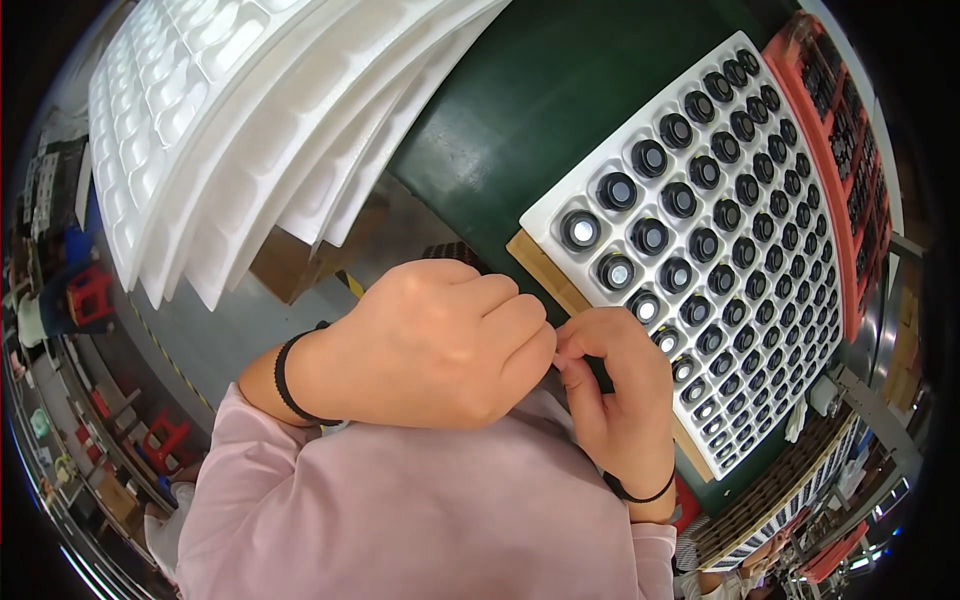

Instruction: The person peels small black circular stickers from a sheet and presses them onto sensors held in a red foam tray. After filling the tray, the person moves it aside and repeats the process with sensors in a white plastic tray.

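My left hand is closed in a loose fist, its back toward me, close in front of my body. Against its fingertips, my right hand pinches thumb and forefinger together. Whatever sits between the fingers, if anything, is hidden or too small to make out. Just beyond my right hand lies a white moulded tray, its pockets filled with rows of small black round parts that have shiny disc-like tops. Neither hand touches the tray's parts.
Large white moulded trays lean in a stack at the upper left. A green work surface carries the filled tray, with a cardboard edge under it. Along the far right stands a red crate holding dark parts. Red stools stand at left.
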Available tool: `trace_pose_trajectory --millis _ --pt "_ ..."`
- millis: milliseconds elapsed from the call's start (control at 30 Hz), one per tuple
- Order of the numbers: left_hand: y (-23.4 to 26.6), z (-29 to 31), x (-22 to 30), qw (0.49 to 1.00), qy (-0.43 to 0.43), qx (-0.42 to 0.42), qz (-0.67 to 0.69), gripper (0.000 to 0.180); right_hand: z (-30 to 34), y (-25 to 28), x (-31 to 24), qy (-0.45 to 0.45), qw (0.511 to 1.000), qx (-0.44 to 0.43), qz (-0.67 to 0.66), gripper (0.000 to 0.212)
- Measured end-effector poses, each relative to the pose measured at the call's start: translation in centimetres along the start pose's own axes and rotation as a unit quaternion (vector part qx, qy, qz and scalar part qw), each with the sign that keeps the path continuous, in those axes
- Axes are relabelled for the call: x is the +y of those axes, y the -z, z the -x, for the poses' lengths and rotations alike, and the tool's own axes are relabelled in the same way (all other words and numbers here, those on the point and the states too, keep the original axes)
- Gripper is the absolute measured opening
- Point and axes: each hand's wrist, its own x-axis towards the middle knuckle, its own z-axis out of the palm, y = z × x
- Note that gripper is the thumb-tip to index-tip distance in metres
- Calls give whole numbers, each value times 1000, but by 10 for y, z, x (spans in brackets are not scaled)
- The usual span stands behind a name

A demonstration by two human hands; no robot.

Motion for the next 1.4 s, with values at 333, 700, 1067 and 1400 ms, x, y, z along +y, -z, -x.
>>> trace_pose_trajectory --millis 333,700,1067,1400 --pt "-6 14 -32 1000 9 13 22 23 -22 -1 3 -18 999 -10 28 22" --pt "-55 29 -82 999 2 52 -3 23 -97 -10 54 -136 988 -50 54 13" --pt "-89 49 -119 998 21 52 19 12 -119 -48 94 -160 981 -69 85 7" --pt "-95 54 -122 998 24 58 17 8 -118 -60 100 -133 981 -67 126 8"
